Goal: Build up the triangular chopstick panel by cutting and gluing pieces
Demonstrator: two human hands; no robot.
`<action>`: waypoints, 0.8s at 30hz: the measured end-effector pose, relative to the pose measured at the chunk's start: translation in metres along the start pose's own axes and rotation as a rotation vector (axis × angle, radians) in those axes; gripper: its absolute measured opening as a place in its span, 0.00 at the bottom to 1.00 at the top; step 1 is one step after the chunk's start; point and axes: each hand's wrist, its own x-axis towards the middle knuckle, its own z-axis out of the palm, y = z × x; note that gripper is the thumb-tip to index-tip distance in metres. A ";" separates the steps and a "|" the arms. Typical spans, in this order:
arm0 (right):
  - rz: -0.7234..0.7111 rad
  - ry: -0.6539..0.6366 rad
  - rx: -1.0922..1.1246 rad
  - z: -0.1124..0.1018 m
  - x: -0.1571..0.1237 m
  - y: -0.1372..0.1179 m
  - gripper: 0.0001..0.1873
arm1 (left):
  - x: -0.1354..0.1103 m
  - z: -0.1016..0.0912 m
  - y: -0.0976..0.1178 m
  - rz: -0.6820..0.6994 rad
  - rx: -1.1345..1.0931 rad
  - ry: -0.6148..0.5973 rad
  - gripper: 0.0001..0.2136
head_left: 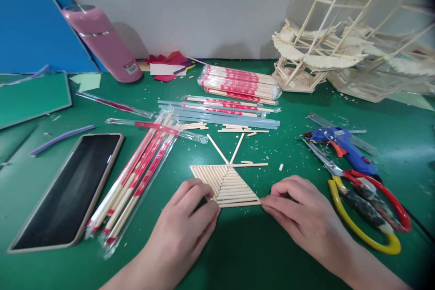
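A flat panel of wooden sticks [234, 186], laid in triangular sections, rests on the table in front of me. Longer sticks fan out from its top corner. My left hand [190, 217] is closed at the panel's lower left, thumb and forefinger pinching one end of the bottom stick [239, 205]. At the stick's other end, the fingertips of my right hand [299, 213] are pressed together on it. A thin dark gap shows between this stick and the row above. My fingers partly hide the panel's lower left corner.
Scissors [350, 176] and a blue glue gun [346, 145] lie right. Wrapped chopsticks [139, 176] and a phone [68, 195] are left. Glue sticks [217, 115], cut pieces [243, 130] and a chopstick bundle [239, 82] lie behind. A pink bottle [105, 45] and stick-built model [312, 50] stand further back.
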 end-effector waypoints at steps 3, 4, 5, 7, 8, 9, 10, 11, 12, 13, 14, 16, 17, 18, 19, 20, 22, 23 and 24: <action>-0.021 -0.002 0.032 0.001 0.000 0.003 0.06 | -0.001 0.001 0.000 -0.012 -0.001 0.001 0.08; -0.013 -0.004 0.040 0.001 0.000 0.003 0.06 | -0.001 0.001 0.000 -0.015 -0.002 0.003 0.08; -0.005 -0.010 0.047 0.001 0.001 0.003 0.06 | -0.001 0.001 0.000 -0.016 -0.003 0.004 0.08; 0.014 -0.032 0.054 0.000 0.003 0.001 0.07 | -0.001 0.002 0.000 -0.015 -0.004 -0.002 0.07; 0.025 -0.050 0.057 -0.001 0.004 0.000 0.07 | -0.001 0.002 0.000 -0.015 -0.005 -0.005 0.08; 0.037 -0.072 0.060 -0.002 0.005 0.000 0.07 | -0.001 0.002 0.000 -0.016 -0.007 -0.009 0.08; 0.049 -0.095 0.065 -0.004 0.006 0.000 0.08 | -0.001 0.002 0.000 -0.018 -0.011 -0.010 0.08; 0.057 -0.118 0.072 -0.005 0.007 0.000 0.08 | -0.001 0.002 0.000 -0.022 -0.015 -0.012 0.08; 0.063 -0.136 0.078 -0.006 0.007 0.000 0.08 | 0.000 0.001 0.000 -0.024 -0.019 -0.012 0.08; 0.061 -0.148 0.085 -0.007 0.008 0.001 0.08 | 0.000 0.001 0.000 -0.025 -0.022 -0.011 0.08; 0.055 -0.157 0.093 -0.007 0.008 0.002 0.08 | 0.000 0.001 0.000 -0.025 -0.023 -0.013 0.08; 0.035 -0.169 0.108 -0.008 0.009 0.005 0.08 | -0.001 0.001 0.001 -0.025 -0.023 -0.016 0.08; 0.025 -0.177 0.115 -0.008 0.009 0.006 0.08 | -0.001 0.001 0.001 -0.025 -0.024 -0.019 0.08; 0.017 -0.186 0.120 -0.008 0.010 0.007 0.08 | -0.001 0.001 0.001 -0.024 -0.024 -0.021 0.08; 0.012 -0.195 0.123 -0.008 0.010 0.007 0.08 | -0.002 0.001 0.000 -0.025 -0.026 -0.024 0.08; 0.014 -0.202 0.123 -0.008 0.011 0.007 0.08 | -0.002 0.001 0.000 -0.025 -0.028 -0.026 0.09; 0.020 -0.212 0.124 -0.008 0.011 0.007 0.08 | -0.002 0.001 0.000 -0.026 -0.033 -0.025 0.08; 0.022 -0.220 0.127 -0.009 0.012 0.007 0.08 | -0.002 0.002 -0.001 -0.029 -0.034 -0.026 0.08; 0.027 -0.227 0.131 -0.009 0.012 0.006 0.08 | -0.002 0.002 -0.001 -0.031 -0.035 -0.024 0.08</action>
